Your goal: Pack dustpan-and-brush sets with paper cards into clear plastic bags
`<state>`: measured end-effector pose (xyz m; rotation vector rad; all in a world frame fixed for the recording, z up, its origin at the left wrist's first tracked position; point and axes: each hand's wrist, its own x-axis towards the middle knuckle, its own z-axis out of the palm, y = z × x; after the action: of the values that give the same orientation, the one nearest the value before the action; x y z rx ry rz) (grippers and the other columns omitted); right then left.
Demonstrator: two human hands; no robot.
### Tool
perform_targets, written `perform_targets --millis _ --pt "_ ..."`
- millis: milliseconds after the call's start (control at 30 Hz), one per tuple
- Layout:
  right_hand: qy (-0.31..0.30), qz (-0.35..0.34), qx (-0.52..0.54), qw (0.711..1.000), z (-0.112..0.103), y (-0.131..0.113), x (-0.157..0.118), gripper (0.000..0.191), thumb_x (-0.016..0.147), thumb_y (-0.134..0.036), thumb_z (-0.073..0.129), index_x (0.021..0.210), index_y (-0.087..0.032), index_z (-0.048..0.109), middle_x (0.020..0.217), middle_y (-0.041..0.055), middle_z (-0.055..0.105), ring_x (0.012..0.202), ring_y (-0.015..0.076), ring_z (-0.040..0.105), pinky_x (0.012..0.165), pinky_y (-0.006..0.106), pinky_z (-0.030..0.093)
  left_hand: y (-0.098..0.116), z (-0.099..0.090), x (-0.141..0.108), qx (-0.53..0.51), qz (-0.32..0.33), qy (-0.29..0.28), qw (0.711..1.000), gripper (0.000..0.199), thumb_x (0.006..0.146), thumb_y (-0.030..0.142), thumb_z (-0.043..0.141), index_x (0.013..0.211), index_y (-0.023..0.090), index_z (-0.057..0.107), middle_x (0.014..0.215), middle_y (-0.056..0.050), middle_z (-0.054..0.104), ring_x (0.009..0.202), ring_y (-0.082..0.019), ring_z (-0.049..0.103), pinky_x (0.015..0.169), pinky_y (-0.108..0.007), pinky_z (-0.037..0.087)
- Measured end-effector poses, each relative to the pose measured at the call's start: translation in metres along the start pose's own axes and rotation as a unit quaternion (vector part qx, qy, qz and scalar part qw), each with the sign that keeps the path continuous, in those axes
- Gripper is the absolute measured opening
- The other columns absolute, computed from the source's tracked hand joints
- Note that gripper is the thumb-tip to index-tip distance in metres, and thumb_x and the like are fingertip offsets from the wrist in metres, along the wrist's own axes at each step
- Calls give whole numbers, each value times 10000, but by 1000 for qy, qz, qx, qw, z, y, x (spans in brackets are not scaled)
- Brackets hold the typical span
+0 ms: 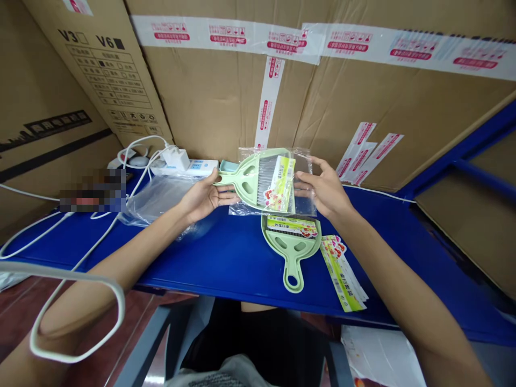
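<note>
Above the blue table, a light green dustpan and brush set [250, 185] with grey bristles lies sideways, partly inside a clear plastic bag [305, 203]. My left hand [205, 198] grips its handle, thumb on top and fingers underneath. At the other end, my right hand [324, 189] has its thumb and fingers on the bag near the pan's wide edge. A printed yellow-green and white card [281, 185] lies across the bristles. Just below, a second green dustpan and brush set [293, 253] rests on the table, handle toward me, with a similar card on it.
A stack of printed cards [342, 277] lies on the blue table [229, 263] at right. Clear plastic bags [155, 199] lie at left, beside a power strip [203, 166] and white cables. Tall taped cardboard boxes [217, 91] stand behind. A white cable loop [121, 306] hangs over my left forearm.
</note>
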<state>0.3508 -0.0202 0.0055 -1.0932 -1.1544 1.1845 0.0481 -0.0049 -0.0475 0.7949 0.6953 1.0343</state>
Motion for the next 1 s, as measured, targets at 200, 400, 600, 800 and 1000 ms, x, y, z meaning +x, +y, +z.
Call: perform_targets --millis 200,400,600,800,1000 --pt "-5 -102 -61 993 4 3 -5 424 787 -339 827 1083 -308 525 1054 3 695 734 139 655 591 300 602 -2 -4 1 -5 12 -3 1000 532 1137 500 362 1213 79 679 1023 -202 803 844 -268 817 785 -364 687" --pt "-38 -159 -129 978 9 6 -8 336 765 -499 863 942 -250 722 1047 43 706 883 202 648 595 319 579 -3 -9 4 -6 14 -14 1000 521 1125 518 412 1246 80 669 1003 -188 805 840 -266 813 775 -362 679" --pt "-74 -150 -160 973 10 7 -11 389 752 -499 878 1030 -262 743 1034 38 714 815 199 643 613 364 572 -6 -11 6 1 22 -19 1000 528 1141 501 354 1198 90 682 967 -185 806 787 -246 806 727 -342 675" --pt "-28 -28 -45 998 3 3 0 581 768 -650 795 1195 -343 549 1163 54 712 938 260 710 685 409 638 -7 -11 6 -5 18 -13 1000 525 1130 513 396 1235 89 686 980 -194 806 833 -263 815 745 -348 681" --pt "-104 105 -26 989 10 3 -7 712 749 -598 864 1303 -278 552 1116 126 754 1040 360 743 871 563 664 -14 -7 6 2 38 12 999 514 1117 533 440 1128 96 711 972 -185 808 853 -257 816 788 -347 688"
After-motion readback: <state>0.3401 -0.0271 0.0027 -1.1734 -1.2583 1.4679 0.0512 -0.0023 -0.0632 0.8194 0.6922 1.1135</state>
